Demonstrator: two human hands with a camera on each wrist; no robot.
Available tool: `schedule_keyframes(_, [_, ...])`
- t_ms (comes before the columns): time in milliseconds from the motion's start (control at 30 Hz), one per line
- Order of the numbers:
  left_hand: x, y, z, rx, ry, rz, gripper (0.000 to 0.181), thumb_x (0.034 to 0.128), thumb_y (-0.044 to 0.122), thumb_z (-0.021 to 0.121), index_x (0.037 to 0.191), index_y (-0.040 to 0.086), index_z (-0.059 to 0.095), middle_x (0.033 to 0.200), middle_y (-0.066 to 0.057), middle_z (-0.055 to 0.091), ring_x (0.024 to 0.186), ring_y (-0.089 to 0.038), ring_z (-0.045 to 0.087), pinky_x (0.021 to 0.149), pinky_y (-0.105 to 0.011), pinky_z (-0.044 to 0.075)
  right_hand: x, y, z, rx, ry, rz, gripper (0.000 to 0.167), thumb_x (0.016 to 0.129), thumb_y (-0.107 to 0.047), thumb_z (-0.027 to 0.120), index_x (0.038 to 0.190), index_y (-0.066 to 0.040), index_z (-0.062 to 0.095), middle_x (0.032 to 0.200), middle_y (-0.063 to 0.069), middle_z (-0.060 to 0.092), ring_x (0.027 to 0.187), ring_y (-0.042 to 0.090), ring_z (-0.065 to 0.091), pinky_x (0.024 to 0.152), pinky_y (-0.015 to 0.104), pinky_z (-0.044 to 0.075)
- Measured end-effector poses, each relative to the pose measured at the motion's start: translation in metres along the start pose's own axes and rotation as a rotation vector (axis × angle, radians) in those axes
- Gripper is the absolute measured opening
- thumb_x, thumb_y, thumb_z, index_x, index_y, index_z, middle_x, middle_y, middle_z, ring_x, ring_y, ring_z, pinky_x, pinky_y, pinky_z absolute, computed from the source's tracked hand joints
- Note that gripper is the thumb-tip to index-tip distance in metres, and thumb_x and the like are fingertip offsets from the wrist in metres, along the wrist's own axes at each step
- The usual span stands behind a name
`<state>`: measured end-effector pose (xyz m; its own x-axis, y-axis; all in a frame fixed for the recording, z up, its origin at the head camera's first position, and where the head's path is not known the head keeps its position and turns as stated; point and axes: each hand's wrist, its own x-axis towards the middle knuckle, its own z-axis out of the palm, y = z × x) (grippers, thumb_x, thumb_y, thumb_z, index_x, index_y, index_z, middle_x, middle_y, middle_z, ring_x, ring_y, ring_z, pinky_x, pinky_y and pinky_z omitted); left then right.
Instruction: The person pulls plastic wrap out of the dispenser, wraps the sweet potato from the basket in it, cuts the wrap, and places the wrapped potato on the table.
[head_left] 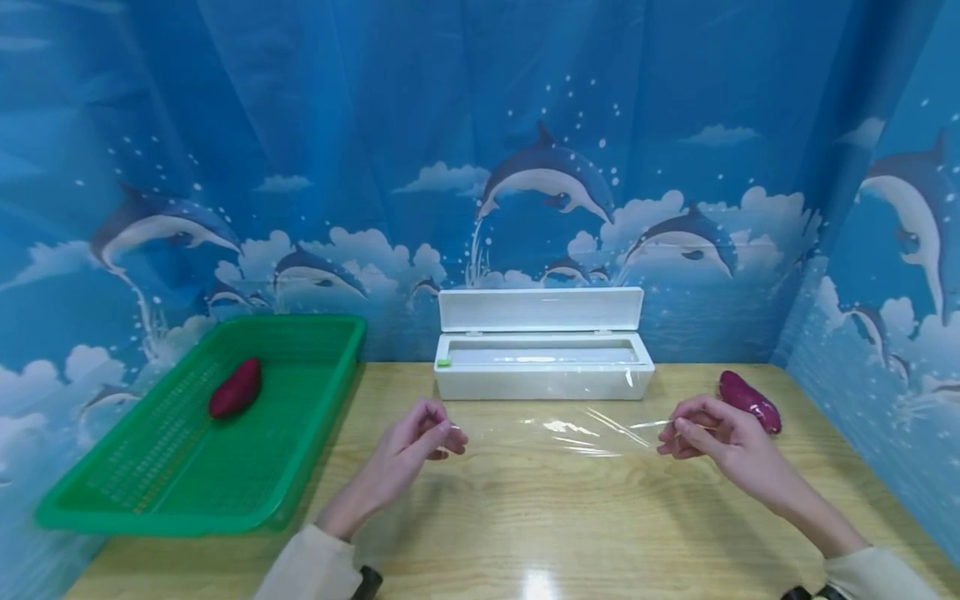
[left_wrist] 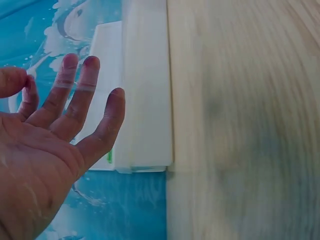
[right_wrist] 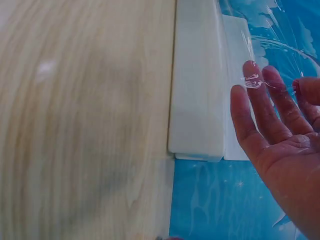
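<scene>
A clear sheet of plastic wrap stretches between both hands, in front of the white wrap dispenser box. My left hand pinches its left edge between thumb and index finger; the other fingers spread loosely in the left wrist view. At the right edge my right hand pinches the film the same way, and the wrist view shows crinkled film across its fingertips. The box lid stands raised. Just behind the right hand lies a purple sweet potato with a shiny, film-like surface.
On the left, a green plastic basket holds another purple sweet potato. A small green piece sits at the box's left end. The wooden table ends at a blue dolphin-print curtain behind and to the right.
</scene>
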<state>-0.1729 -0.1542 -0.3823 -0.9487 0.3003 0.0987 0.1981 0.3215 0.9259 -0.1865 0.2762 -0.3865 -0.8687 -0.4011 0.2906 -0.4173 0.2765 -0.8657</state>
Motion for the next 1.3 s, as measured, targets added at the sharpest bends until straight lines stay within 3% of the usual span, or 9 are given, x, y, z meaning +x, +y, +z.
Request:
schedule_keyframes(167, [-0.001,-0.010,0.001,0.045,-0.056,0.005,0.020,0.1071,0.020,0.045,0.105,0.004,0.057,0.113,-0.016,0.072,0.103,-0.023,0.070,0.095,-0.042,0.058,-0.008,0.013,0.002,-0.014,-0.077,-0.027,0.009,0.102,0.005,0.051,0.107,0.006,0.059,0.097,0.008,0.076,0.090,0.014,0.075,0.079,0.027,0.063])
schedule_keyframes(433, [0.002,-0.023,0.006,0.211,-0.164,-0.001,0.019,0.0990,0.016,0.051,0.094,0.006,0.066,0.112,-0.005,0.073,0.110,-0.022,0.066,0.104,-0.051,0.051,-0.016,0.024,0.006,-0.119,-0.160,-0.026,0.019,0.102,0.000,0.054,0.108,-0.003,0.071,0.102,0.005,0.076,0.092,0.010,0.072,0.080,0.022,0.058])
schedule_keyframes(567, [0.005,-0.024,0.010,0.297,-0.188,-0.010,0.016,0.0960,0.021,0.058,0.089,0.012,0.068,0.107,0.001,0.074,0.112,-0.022,0.066,0.107,-0.056,0.049,-0.016,0.024,0.010,-0.190,-0.145,0.013,0.024,0.105,-0.006,0.051,0.102,-0.006,0.076,0.097,0.003,0.078,0.088,0.005,0.071,0.077,0.021,0.058])
schedule_keyframes(667, [0.006,-0.024,0.011,0.360,-0.215,-0.015,0.014,0.0949,0.027,0.061,0.086,0.019,0.068,0.101,0.007,0.072,0.106,-0.017,0.066,0.103,-0.052,0.052,-0.015,0.023,0.012,-0.232,-0.132,0.083,0.031,0.108,-0.012,0.049,0.096,-0.009,0.077,0.096,0.004,0.079,0.088,0.002,0.071,0.078,0.020,0.057])
schedule_keyframes(833, [0.007,-0.023,0.013,0.431,-0.269,-0.027,0.016,0.0953,0.037,0.062,0.087,0.026,0.071,0.092,0.012,0.068,0.093,-0.008,0.061,0.091,-0.039,0.052,-0.015,0.024,0.016,-0.184,-0.105,0.128,0.030,0.111,-0.015,0.041,0.114,0.006,0.064,0.086,0.004,0.078,0.091,0.005,0.075,0.081,0.016,0.055])
schedule_keyframes(900, [0.007,-0.023,0.013,0.437,-0.286,-0.020,0.018,0.0950,0.036,0.062,0.087,0.023,0.072,0.094,0.011,0.067,0.092,-0.008,0.061,0.089,-0.037,0.052,-0.015,0.025,0.018,-0.182,-0.091,0.126,0.029,0.111,-0.014,0.041,0.119,0.008,0.058,0.081,0.001,0.076,0.092,0.006,0.076,0.082,0.014,0.054])
schedule_keyframes(1067, [0.008,-0.023,0.013,0.432,-0.318,0.001,0.015,0.0930,0.033,0.066,0.086,0.022,0.074,0.101,0.010,0.067,0.096,-0.010,0.060,0.087,-0.035,0.052,-0.013,0.027,0.023,-0.252,-0.050,0.156,0.024,0.108,-0.016,0.049,0.117,0.002,0.063,0.079,-0.005,0.076,0.080,0.005,0.074,0.076,0.018,0.053])
schedule_keyframes(1300, [0.007,-0.023,0.015,0.430,-0.324,0.027,0.015,0.0921,0.035,0.067,0.082,0.025,0.072,0.098,0.013,0.065,0.096,-0.009,0.059,0.089,-0.039,0.050,-0.012,0.029,0.022,-0.257,-0.007,0.246,0.021,0.106,-0.015,0.055,0.117,0.000,0.065,0.084,0.000,0.078,0.080,0.004,0.072,0.076,0.019,0.055])
